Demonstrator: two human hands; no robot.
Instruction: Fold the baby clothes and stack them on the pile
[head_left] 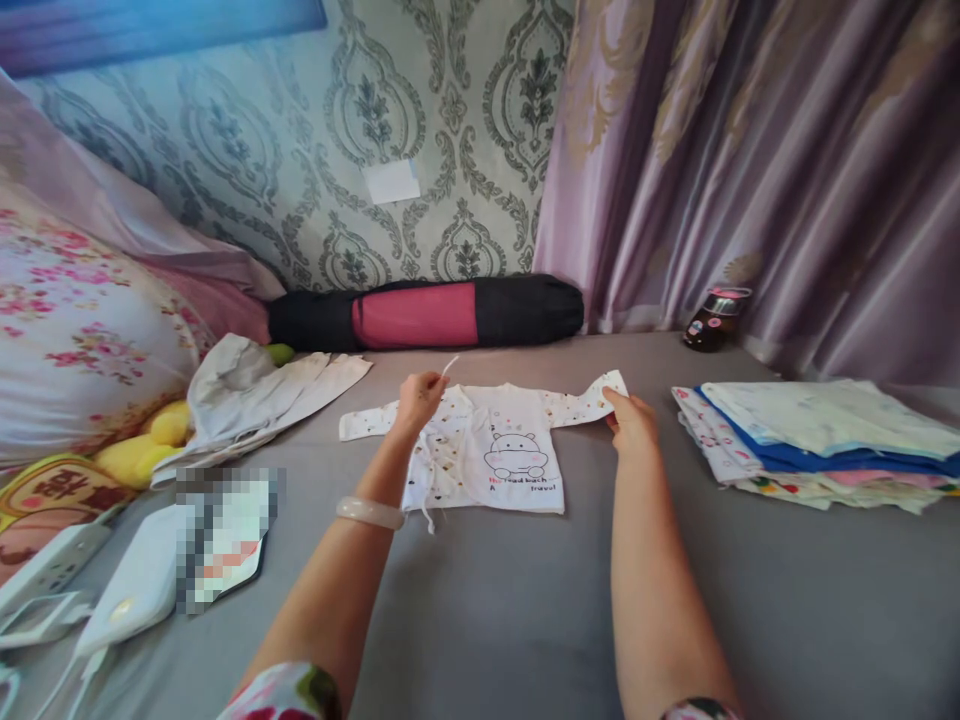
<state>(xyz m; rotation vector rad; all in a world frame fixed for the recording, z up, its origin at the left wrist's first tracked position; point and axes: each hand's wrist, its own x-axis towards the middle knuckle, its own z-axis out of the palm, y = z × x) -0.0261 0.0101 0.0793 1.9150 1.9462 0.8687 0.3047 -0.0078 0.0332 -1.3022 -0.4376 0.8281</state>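
Note:
A small white baby shirt (501, 450) with a cartoon animal print lies spread flat on the grey bed sheet (525, 610). My left hand (418, 398) is closed in a pinch on a thin white tie string at the shirt's collar, lifting it slightly. A pale bangle sits on that wrist. My right hand (632, 420) is closed on the end of the shirt's right sleeve, holding it stretched out to the side.
A stack of folded baby clothes (817, 440) lies at the right. A black and pink roll bag (427, 312) rests against the wall. A beige garment (255, 395), yellow plush toy (150, 440) and floral pillow (75, 330) lie left. A small jar (715, 318) stands by the curtain.

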